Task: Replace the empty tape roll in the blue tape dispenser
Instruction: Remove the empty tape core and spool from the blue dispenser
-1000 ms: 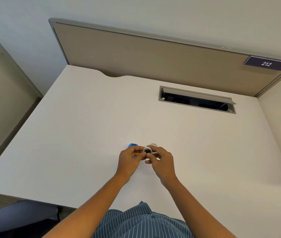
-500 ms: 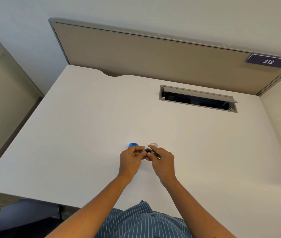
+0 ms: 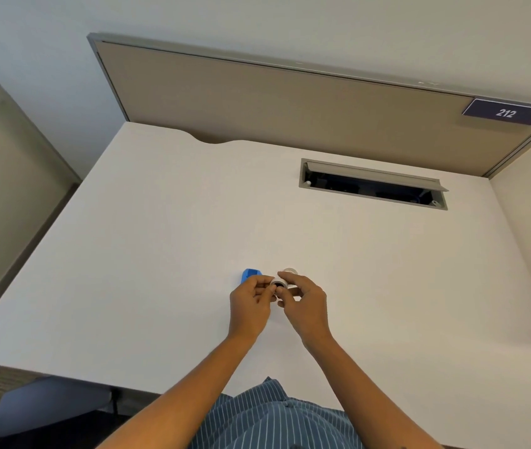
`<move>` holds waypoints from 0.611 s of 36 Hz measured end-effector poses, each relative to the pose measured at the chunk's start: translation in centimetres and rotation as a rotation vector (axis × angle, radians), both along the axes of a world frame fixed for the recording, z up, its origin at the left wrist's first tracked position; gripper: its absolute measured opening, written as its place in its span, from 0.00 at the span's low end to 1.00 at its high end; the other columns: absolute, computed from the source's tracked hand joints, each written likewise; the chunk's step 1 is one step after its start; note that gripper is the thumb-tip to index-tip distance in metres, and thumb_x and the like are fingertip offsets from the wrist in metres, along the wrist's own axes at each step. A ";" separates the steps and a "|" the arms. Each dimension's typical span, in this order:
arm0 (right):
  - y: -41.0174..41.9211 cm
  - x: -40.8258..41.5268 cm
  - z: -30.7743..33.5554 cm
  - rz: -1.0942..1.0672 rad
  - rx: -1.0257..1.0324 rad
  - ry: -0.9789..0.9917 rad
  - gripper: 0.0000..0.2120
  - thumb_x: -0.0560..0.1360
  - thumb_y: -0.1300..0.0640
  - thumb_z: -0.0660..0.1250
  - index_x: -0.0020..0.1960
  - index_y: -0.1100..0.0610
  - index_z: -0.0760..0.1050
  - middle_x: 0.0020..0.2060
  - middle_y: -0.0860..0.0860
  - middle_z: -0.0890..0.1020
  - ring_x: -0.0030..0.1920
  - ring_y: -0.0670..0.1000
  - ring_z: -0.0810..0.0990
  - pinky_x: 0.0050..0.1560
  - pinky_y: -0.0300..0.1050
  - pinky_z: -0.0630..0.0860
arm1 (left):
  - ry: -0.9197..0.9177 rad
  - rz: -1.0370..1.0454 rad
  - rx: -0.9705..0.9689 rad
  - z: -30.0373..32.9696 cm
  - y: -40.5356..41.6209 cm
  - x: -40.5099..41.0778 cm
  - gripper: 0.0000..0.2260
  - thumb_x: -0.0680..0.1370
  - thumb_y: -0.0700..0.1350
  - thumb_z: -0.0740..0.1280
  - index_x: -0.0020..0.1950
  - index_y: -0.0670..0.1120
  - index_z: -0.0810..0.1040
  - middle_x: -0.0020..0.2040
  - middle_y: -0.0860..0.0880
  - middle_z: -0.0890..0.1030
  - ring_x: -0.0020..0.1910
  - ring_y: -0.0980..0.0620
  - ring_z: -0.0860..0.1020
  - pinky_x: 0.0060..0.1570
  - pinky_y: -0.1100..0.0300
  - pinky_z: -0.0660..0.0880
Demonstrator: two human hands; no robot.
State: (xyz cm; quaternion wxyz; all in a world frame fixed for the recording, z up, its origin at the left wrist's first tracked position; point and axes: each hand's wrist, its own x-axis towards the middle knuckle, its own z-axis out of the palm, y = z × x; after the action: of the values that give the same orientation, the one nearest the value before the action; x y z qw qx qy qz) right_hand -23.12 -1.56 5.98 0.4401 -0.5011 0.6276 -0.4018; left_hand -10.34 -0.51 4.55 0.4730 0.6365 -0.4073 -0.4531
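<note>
A small roll of tape with a dark centre is pinched between both hands just above the white desk. My left hand grips its left side and my right hand grips its right side with thumb and fingers. The blue tape dispenser lies on the desk right behind my left hand, partly hidden by the fingers. A second pale roll rests on the desk just behind my right hand's fingertips.
An open cable hatch is set into the desk at the back right. A beige partition with a "212" sign closes the far edge. A dark chair stands under the desk's near left corner.
Both hands have stayed together on the small roll, with only slight finger shifts. The camera has tilted a little.
</note>
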 end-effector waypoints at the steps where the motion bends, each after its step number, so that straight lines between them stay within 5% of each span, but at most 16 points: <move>1: 0.0 -0.1 0.0 0.021 0.002 0.005 0.15 0.80 0.66 0.73 0.63 0.52 0.86 0.60 0.47 0.85 0.52 0.52 0.87 0.50 0.49 0.88 | 0.003 -0.010 -0.004 0.0 0.0 0.1 0.07 0.81 0.41 0.72 0.55 0.52 0.83 0.49 0.52 0.88 0.47 0.55 0.88 0.51 0.63 0.84; 13: -0.4 -0.8 1.3 0.140 0.080 -0.080 0.14 0.76 0.64 0.78 0.57 0.48 0.88 0.53 0.43 0.88 0.51 0.44 0.87 0.51 0.35 0.83 | -0.009 -0.014 0.028 -0.2 -0.1 0.9 0.07 0.80 0.41 0.73 0.57 0.48 0.86 0.49 0.51 0.88 0.46 0.52 0.88 0.52 0.64 0.83; 22: -0.6 -1.2 1.2 0.078 0.146 -0.118 0.17 0.68 0.59 0.85 0.55 0.49 0.88 0.43 0.48 0.90 0.45 0.49 0.88 0.53 0.42 0.85 | 0.019 -0.014 0.074 0.0 -0.7 1.6 0.08 0.80 0.39 0.73 0.56 0.48 0.88 0.46 0.57 0.88 0.44 0.61 0.87 0.45 0.74 0.79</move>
State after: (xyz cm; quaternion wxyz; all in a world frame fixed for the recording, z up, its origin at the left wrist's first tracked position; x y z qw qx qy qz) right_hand -24.28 -2.16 7.23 0.5269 -0.4671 0.6081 -0.3667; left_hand -8.79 -1.19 4.55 0.4500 0.6461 -0.3902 -0.4773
